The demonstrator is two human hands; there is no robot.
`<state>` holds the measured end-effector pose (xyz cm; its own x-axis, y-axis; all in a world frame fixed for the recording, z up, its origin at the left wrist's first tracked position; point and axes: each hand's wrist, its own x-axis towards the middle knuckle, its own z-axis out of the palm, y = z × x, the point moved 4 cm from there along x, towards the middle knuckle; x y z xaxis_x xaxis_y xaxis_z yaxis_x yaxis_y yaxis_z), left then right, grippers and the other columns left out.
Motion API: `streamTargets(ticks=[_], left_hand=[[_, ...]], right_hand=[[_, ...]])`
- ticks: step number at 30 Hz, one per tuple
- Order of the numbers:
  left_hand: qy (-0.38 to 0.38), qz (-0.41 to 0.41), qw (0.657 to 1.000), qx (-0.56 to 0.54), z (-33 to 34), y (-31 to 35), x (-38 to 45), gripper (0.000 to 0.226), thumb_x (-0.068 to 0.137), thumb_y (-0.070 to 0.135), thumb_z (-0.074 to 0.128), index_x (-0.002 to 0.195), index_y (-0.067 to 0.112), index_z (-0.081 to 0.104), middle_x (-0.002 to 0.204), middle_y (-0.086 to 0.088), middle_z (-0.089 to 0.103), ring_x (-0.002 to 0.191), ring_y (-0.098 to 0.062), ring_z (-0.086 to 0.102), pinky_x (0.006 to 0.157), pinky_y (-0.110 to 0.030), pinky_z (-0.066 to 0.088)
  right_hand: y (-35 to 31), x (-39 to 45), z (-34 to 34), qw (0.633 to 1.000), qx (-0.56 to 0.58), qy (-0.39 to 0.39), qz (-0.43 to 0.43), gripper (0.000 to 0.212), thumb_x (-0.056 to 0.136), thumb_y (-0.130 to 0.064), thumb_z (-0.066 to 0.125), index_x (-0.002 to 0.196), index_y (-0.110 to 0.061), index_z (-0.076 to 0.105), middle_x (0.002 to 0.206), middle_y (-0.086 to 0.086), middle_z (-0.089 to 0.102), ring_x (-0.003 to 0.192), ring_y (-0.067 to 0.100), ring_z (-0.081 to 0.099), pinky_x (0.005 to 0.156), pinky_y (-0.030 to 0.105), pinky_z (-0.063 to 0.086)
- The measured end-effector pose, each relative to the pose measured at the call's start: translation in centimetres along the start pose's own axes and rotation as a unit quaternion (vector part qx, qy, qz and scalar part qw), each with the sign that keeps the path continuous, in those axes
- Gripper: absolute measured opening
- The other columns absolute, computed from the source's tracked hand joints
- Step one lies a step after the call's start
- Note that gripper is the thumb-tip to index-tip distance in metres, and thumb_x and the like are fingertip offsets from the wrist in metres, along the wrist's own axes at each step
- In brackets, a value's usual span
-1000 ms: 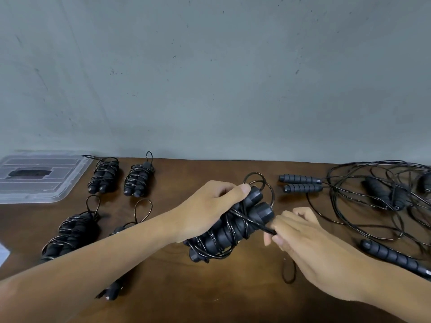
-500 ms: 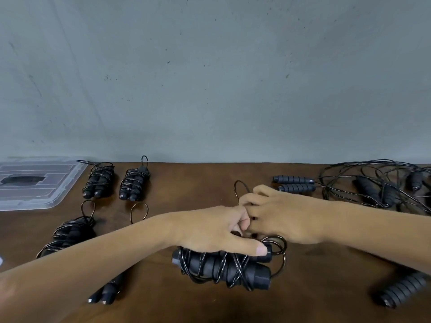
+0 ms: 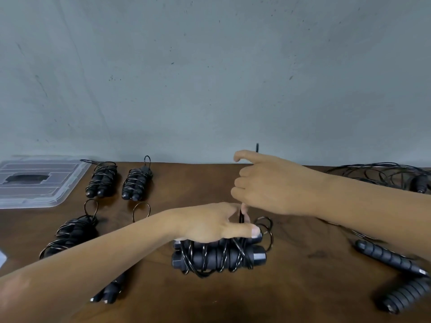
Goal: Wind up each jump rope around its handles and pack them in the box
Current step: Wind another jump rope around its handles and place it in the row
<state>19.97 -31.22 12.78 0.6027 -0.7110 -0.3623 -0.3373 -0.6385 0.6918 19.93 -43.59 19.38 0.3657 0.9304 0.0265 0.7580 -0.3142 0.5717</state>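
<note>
A black jump rope bundle (image 3: 219, 256), cord wound around its two handles, lies crosswise on the brown table (image 3: 291, 287). My left hand (image 3: 217, 223) lies on top of it, thumb stretched along the upper handle. My right hand (image 3: 268, 185) hovers above and behind, fingers curled around the rope's loose end (image 3: 241, 215), which runs taut from the bundle up through the fist and pokes out at the top. Several wound ropes lie at the left: two at the back (image 3: 102, 179) (image 3: 137, 184), one nearer (image 3: 71, 234), one half hidden under my left forearm (image 3: 109, 293).
A clear plastic lid or box (image 3: 35, 180) sits at the back left corner. Tangled unwound ropes (image 3: 382, 173) lie at the back right. Two loose black handles (image 3: 387, 256) (image 3: 405, 296) lie at the front right under my right arm. A grey wall stands behind the table.
The bundle went from held up and tilted to lying flat on the table under my left hand. My right hand rose, pulling the rope's end upward.
</note>
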Motion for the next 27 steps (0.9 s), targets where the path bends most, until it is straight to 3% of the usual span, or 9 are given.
streamTargets(ticks=[2,6,10,13,15,16,18,22,27], left_hand=[[0.051,0.007,0.998,-0.025,-0.4,-0.5,0.3,0.033,0.098,0.066,0.053,0.095,0.034,0.061,0.083,0.002,0.06,0.07,-0.009,0.051,0.074,-0.036,0.044],[0.151,0.005,0.983,-0.105,-0.1,-1.4,1.0,0.037,0.1,0.058,0.055,0.073,0.036,0.062,0.068,0.003,0.052,0.064,-0.016,0.046,0.068,-0.035,0.039],[0.201,0.022,0.959,-0.199,0.4,-2.3,1.4,0.054,0.099,0.062,0.056,0.09,0.01,0.065,0.069,0.006,0.055,0.066,-0.012,0.049,0.073,-0.035,0.042],[0.204,0.036,0.95,-0.234,1.1,-2.3,1.3,0.069,0.093,0.072,0.057,0.1,0.004,0.065,0.078,-0.006,0.065,0.072,-0.014,0.058,0.077,-0.036,0.047],[0.204,0.039,0.941,-0.267,1.5,-2.1,1.3,0.069,0.087,0.072,0.056,0.103,0.006,0.068,0.083,-0.011,0.07,0.075,-0.014,0.063,0.079,-0.033,0.051],[0.206,0.04,0.936,-0.282,1.6,-2.0,1.3,0.067,0.086,0.071,0.055,0.103,0.008,0.07,0.084,-0.011,0.071,0.076,-0.014,0.065,0.08,-0.032,0.052],[0.211,0.04,0.927,-0.307,1.9,-1.7,1.3,0.054,0.085,0.069,0.054,0.093,0.018,0.072,0.08,-0.004,0.071,0.074,-0.012,0.066,0.077,-0.029,0.054],[0.232,0.048,0.902,-0.362,2.7,-1.0,1.6,0.042,0.091,0.067,0.053,0.069,0.034,0.067,0.075,0.007,0.066,0.071,-0.011,0.064,0.074,-0.028,0.052],[0.268,0.049,0.88,-0.39,3.4,0.0,2.1,0.039,0.099,0.057,0.059,0.09,0.022,0.076,0.089,-0.001,0.075,0.085,-0.019,0.073,0.095,-0.048,0.057]], right_hand=[[0.0,-0.2,-0.7,1.0,-0.002,-0.001,0.029,0.021,0.088,-0.014,0.067,0.071,-0.019,0.056,0.059,-0.005,0.051,0.055,0.021,0.051,0.093,0.041,0.046],[-1.4,-1.0,-1.8,0.995,0.027,0.021,0.091,0.019,0.075,0.0,0.059,0.068,-0.017,0.051,0.059,-0.003,0.043,0.057,0.019,0.043,0.067,0.037,0.046],[-2.1,-2.7,-1.8,0.984,0.082,0.036,0.156,0.026,0.061,0.005,0.054,0.074,-0.017,0.059,0.062,-0.005,0.053,0.059,0.02,0.05,0.062,0.037,0.051],[-2.4,-4.0,-1.1,0.963,0.116,0.053,0.236,0.035,0.064,0.007,0.067,0.085,-0.021,0.067,0.069,-0.008,0.061,0.063,0.018,0.055,0.065,0.028,0.046],[-3.0,-5.0,-0.7,0.941,0.135,0.069,0.302,0.039,0.064,0.007,0.081,0.09,-0.022,0.071,0.074,-0.009,0.066,0.064,0.017,0.057,0.065,0.02,0.034],[-3.4,-5.5,-0.5,0.93,0.15,0.083,0.325,0.042,0.065,0.008,0.083,0.094,-0.021,0.073,0.08,-0.007,0.069,0.066,0.018,0.061,0.065,0.02,0.038],[-4.6,-6.2,-0.3,0.912,0.177,0.112,0.354,0.047,0.067,0.011,0.083,0.104,-0.017,0.075,0.092,-0.004,0.074,0.075,0.024,0.067,0.066,0.027,0.052],[-6.5,-7.6,0.8,0.883,0.187,0.166,0.398,0.053,0.068,0.019,0.079,0.113,-0.01,0.075,0.103,0.0,0.074,0.086,0.028,0.069,0.077,0.031,0.056],[-7.4,-9.3,1.5,0.834,0.2,0.26,0.444,0.027,0.092,-0.005,0.064,0.114,-0.01,0.077,0.111,-0.001,0.076,0.102,0.015,0.065,0.1,0.032,0.048]])
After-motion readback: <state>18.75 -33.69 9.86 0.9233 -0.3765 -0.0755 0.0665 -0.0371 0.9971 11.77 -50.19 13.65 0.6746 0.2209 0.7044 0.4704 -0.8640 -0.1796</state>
